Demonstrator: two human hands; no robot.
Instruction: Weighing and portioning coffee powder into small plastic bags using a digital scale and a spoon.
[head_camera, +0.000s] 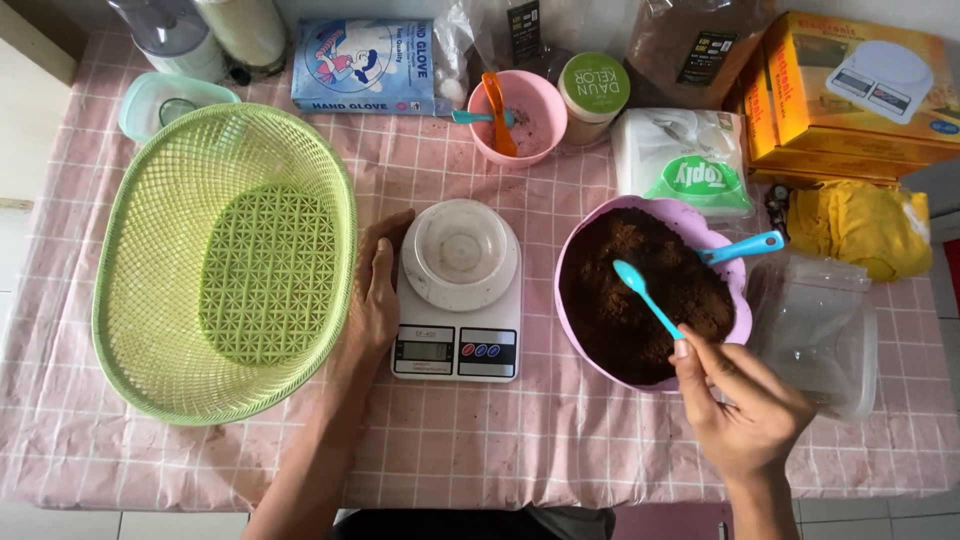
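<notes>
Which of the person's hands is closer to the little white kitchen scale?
Left. The left hand rests against the scale, on its left side. The right hand is beyond it, holding a blue spoon over the pink bowl.

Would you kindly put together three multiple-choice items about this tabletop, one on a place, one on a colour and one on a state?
1. Where does the small white bowl stand?
A. in the green basket
B. on the kitchen scale
C. in the purple bowl

2. What colour is the spoon in the right hand?
A. light blue
B. orange
C. yellow

3. What is in the green basket?
A. brown powder
B. gloves
C. nothing

Answers:
1 B, the bowl sits on the scale's platform beside the left hand.
2 A, its light blue tip lies over the brown powder in the purple bowl.
3 C, only its bare lattice bottom shows.
</notes>
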